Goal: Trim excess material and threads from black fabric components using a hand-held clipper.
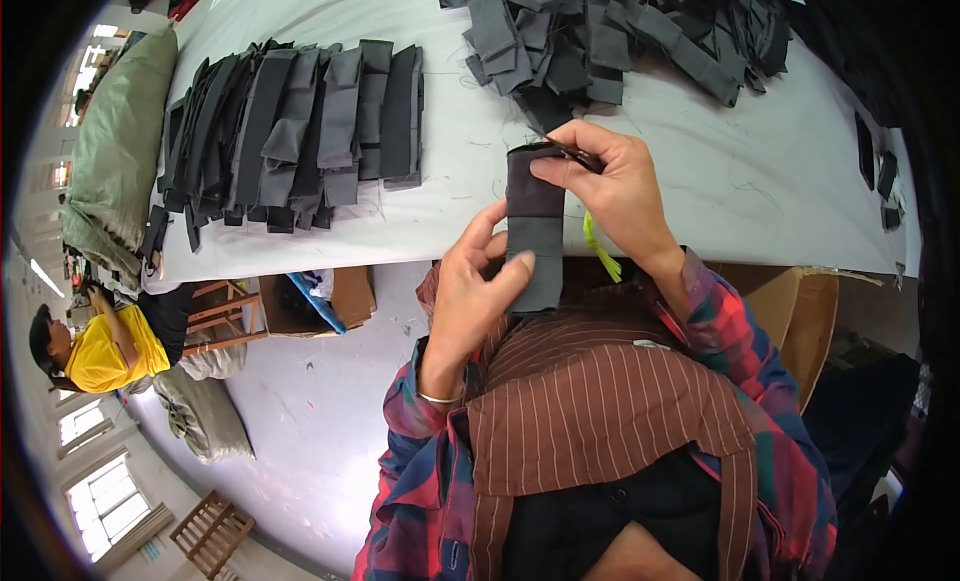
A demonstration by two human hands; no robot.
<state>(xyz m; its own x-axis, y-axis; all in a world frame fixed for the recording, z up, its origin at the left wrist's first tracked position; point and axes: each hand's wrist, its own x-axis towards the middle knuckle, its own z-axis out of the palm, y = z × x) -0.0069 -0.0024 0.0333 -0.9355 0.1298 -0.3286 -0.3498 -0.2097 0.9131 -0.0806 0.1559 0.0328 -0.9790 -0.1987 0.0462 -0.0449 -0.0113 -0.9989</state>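
Note:
Over the table's near edge I hold a folded dark grey and black fabric strip (535, 243) upright. My left hand (477, 281) grips its lower part, with the thumb on the front and the fingers behind. At the strip's top edge, my right hand (612, 186) is closed with the thumb pressed on the cloth. A small dark tool, apparently thread snips (583, 159), is also in that hand, its pointed end lying along the top edge. A neon yellow-green ribbon (600, 249) hangs below the right hand; where it is fastened is hidden.
A row of overlapping dark strips (290, 131) lies on the white-covered table (450, 221) at left. A loose heap of strips (620, 36) is at the far side. Stuffed sacks (120, 141), a cardboard box (350, 299) and a seated person in yellow (115, 351) are at left.

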